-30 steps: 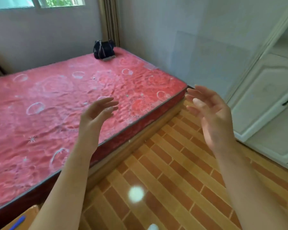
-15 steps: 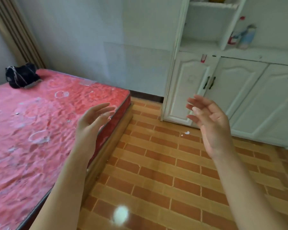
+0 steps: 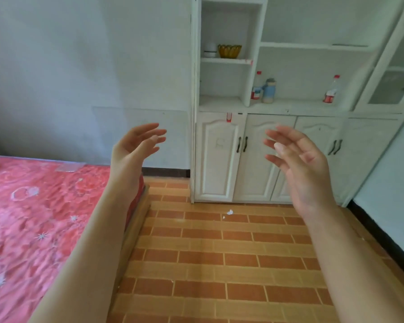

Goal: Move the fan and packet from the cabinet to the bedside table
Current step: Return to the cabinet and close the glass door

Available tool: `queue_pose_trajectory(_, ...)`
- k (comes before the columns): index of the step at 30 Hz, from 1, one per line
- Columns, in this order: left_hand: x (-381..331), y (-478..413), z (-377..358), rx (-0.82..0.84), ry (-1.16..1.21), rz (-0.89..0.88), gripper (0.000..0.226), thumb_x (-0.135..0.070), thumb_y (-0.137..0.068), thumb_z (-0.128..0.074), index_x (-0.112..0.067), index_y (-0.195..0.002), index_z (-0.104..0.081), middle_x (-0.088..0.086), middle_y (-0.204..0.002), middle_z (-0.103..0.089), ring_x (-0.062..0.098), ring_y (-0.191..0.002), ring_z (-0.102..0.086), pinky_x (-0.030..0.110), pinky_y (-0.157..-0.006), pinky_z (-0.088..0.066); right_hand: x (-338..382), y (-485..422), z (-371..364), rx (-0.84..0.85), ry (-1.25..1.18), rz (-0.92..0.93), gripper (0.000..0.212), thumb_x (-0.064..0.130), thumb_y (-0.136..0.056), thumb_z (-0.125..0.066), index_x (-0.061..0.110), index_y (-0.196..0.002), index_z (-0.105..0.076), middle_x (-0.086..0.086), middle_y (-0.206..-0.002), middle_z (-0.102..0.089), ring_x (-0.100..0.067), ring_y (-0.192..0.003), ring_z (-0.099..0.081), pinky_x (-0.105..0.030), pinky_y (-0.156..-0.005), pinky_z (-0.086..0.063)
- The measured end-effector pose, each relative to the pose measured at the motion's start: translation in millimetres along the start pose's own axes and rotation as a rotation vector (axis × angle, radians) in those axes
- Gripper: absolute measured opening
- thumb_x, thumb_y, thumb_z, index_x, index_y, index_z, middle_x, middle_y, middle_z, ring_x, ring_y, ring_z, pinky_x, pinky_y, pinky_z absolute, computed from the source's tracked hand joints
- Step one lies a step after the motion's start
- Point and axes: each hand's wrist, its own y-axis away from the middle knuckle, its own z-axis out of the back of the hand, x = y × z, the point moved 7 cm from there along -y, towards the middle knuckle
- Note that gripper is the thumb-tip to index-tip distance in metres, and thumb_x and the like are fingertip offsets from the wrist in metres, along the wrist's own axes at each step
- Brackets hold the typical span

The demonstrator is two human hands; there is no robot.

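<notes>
A white cabinet point(image 3: 219, 157) with open shelves above and shut doors below stands against the far wall. On its upper left shelf sit a small white object point(image 3: 210, 50), possibly the fan, and a yellow bowl point(image 3: 229, 51). No packet can be made out. My left hand point(image 3: 135, 148) and my right hand point(image 3: 299, 164) are raised in front of me, palms facing each other, fingers spread, both holding nothing. They are well short of the cabinet. The bedside table is out of view.
A bed with a red patterned mattress point(image 3: 33, 217) fills the left. Two bottles with red caps point(image 3: 257, 86) point(image 3: 331, 89) and a blue flask point(image 3: 269, 90) stand on the cabinet counter. The brick-patterned tile floor point(image 3: 219, 252) lies between bed and cabinet. A glass cabinet door point(image 3: 397, 66) stands at the right.
The view has swung right and up from the bed to the cabinet, which is now nearer and shows its shelves. Both hands stay raised and empty.
</notes>
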Motion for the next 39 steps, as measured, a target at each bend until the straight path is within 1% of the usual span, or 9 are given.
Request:
queue_pose_trajectory(3,-6,-14,-1,0.009,0.014,-0.019,0.021,-0.015,-0.084,-0.06,-0.023,-0.101,-0.067,-0.003,-0.099,-0.073,0.019,-0.099,-0.068,0.025,-0.082,-0.051,9,-5,-3,-0.024,0.024,0.026,0.029,0.004,-0.089,-0.053,0.02,-0.112,-0.061,0.002,-0.11,-0.068,-0.015,-0.109,-0.063,-0.029,-0.089,-0.053)
queue_pose_trajectory(5,-6,-24,2,0.003,0.014,-0.025,0.019,-0.012,-0.086,-0.06,-0.023,-0.1,-0.067,-0.003,-0.099,-0.073,0.017,-0.098,-0.068,0.025,-0.082,-0.051,10,-11,-7,-0.03,0.047,0.037,0.029,0.005,-0.088,-0.053,0.019,-0.113,-0.06,0.002,-0.11,-0.068,-0.015,-0.109,-0.063,-0.029,-0.09,-0.052)
queue_pose_trajectory(10,3,-50,11,0.005,-0.004,-0.022,0.022,-0.007,-0.089,-0.056,-0.025,-0.097,-0.067,-0.006,-0.1,-0.071,0.015,-0.099,-0.066,0.028,-0.085,-0.05,1,-27,-15,-0.067,0.05,0.04,0.029,0.006,-0.087,-0.054,0.021,-0.111,-0.061,0.005,-0.107,-0.069,-0.015,-0.109,-0.063,-0.029,-0.09,-0.053)
queue_pose_trajectory(14,8,-76,11,0.011,0.005,-0.022,0.019,-0.014,-0.084,-0.059,-0.027,-0.096,-0.067,-0.006,-0.099,-0.071,0.015,-0.1,-0.066,0.026,-0.084,-0.051,-10,-42,-23,-0.096,0.078,0.037,0.028,0.006,-0.088,-0.054,0.024,-0.108,-0.061,0.003,-0.11,-0.068,-0.015,-0.111,-0.062,-0.033,-0.093,-0.052)
queue_pose_trajectory(17,19,-96,5,0.017,0.002,-0.017,0.021,-0.007,-0.089,-0.056,-0.024,-0.098,-0.065,-0.004,-0.099,-0.07,0.016,-0.099,-0.065,0.029,-0.087,-0.051,-21,-58,-26,-0.114,0.081,0.035,0.028,0.008,-0.088,-0.055,0.025,-0.108,-0.061,0.003,-0.11,-0.068,-0.013,-0.11,-0.062,-0.034,-0.093,-0.052)
queue_pose_trajectory(20,38,-113,-4,0.038,-0.016,-0.01,0.021,-0.006,-0.09,-0.055,-0.022,-0.1,-0.065,-0.003,-0.102,-0.069,0.016,-0.1,-0.066,0.03,-0.088,-0.052,-37,-80,-27,-0.123,0.07,0.027,0.027,0.008,-0.088,-0.055,0.025,-0.108,-0.061,0.004,-0.108,-0.068,-0.014,-0.109,-0.063,-0.032,-0.092,-0.052)
queue_pose_trajectory(26,85,-166,-22,0.045,-0.039,-0.006,0.022,-0.006,-0.09,-0.054,-0.022,-0.101,-0.065,-0.001,-0.104,-0.069,0.02,-0.103,-0.065,0.033,-0.09,-0.051,-86,-145,-22,-0.1,0.06,0.02,0.028,0.006,-0.088,-0.055,0.022,-0.11,-0.062,0.005,-0.107,-0.069,-0.014,-0.11,-0.062,-0.029,-0.091,-0.052)
queue_pose_trajectory(33,136,-254,-48,-0.027,-0.06,-0.01,0.023,-0.006,-0.09,-0.055,-0.024,-0.1,-0.065,-0.003,-0.102,-0.069,0.019,-0.102,-0.065,0.031,-0.087,-0.05,-143,-254,2,-0.072,0.072,0.01,0.027,0.008,-0.088,-0.056,0.028,-0.105,-0.063,0.006,-0.106,-0.07,-0.011,-0.109,-0.063,-0.028,-0.089,-0.052)
queue_pose_trajectory(39,165,-309,-60,-0.091,-0.081,-0.022,0.023,-0.005,-0.09,-0.054,-0.023,-0.1,-0.064,-0.002,-0.103,-0.069,0.019,-0.102,-0.065,0.03,-0.087,-0.051,-186,-331,10,-0.021,0.069,-0.013,0.028,0.008,-0.088,-0.056,0.027,-0.107,-0.062,0.007,-0.108,-0.069,-0.008,-0.107,-0.063,-0.031,-0.092,-0.052)
